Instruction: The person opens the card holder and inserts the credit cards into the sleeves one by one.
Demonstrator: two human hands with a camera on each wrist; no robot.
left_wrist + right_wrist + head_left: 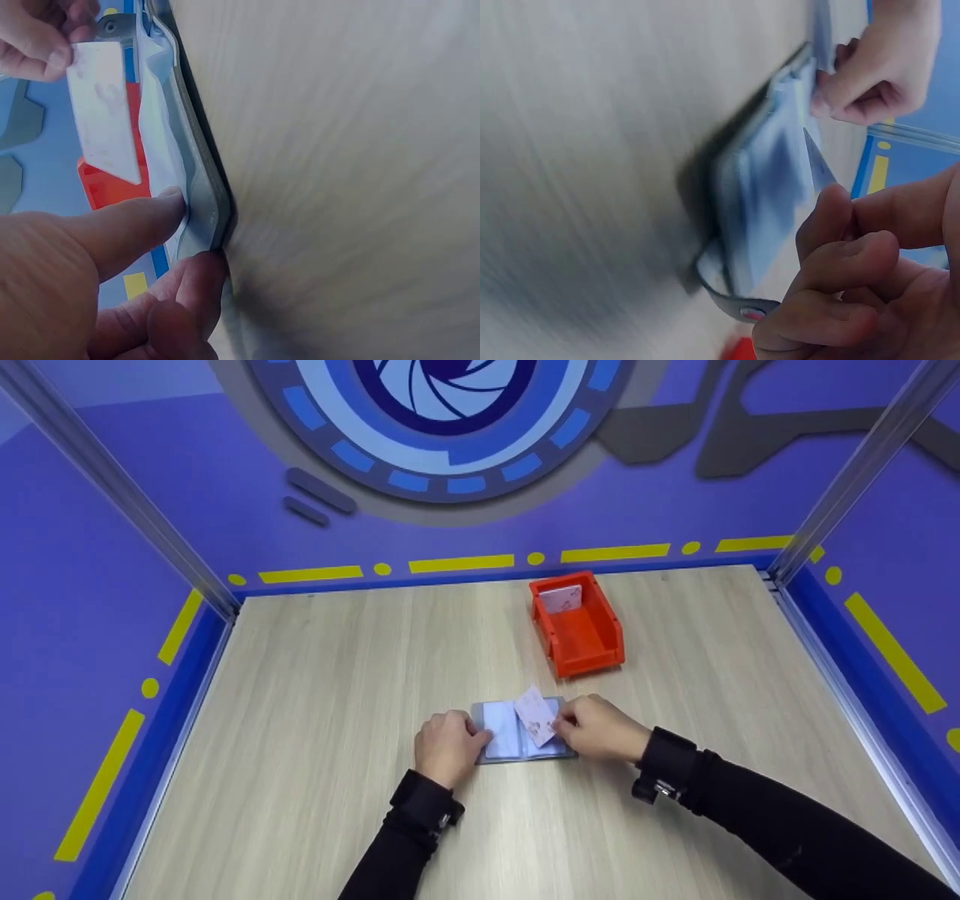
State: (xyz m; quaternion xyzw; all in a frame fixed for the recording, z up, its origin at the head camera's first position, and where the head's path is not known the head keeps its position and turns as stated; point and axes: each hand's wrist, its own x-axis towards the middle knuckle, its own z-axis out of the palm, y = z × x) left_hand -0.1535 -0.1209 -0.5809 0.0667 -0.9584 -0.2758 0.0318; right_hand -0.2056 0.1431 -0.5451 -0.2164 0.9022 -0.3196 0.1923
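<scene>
Card (pixel 534 718), pale with small pinkish print, is held slantwise over the right half of an open booklet (pixel 514 744) in the head view; it is pinched at its right edge by the right hand (pixel 600 727), while the booklet's left edge is gripped by the left hand (pixel 448 744). Farther on the wood-grained table (pixel 337 682), a red plastic bin (pixel 591 664) is seen, with another printed card (pixel 562 598) leaning inside. In the left wrist view, the card is shown flat and thin; probably it is light, rather stiff and slightly slippery, so it is best taken by a corner or edge. The left thumb is pressed on wavy, soft-looking sleeves (pixel 156 120), against a thicker, round-cornered cover (pixel 206 172). In the right wrist view, the card is seen nearly edge-on, and the other right fingers are curled; near them a strap (pixel 735 304) is bent. Whether the sleeves are touched by the card cannot be told.
</scene>
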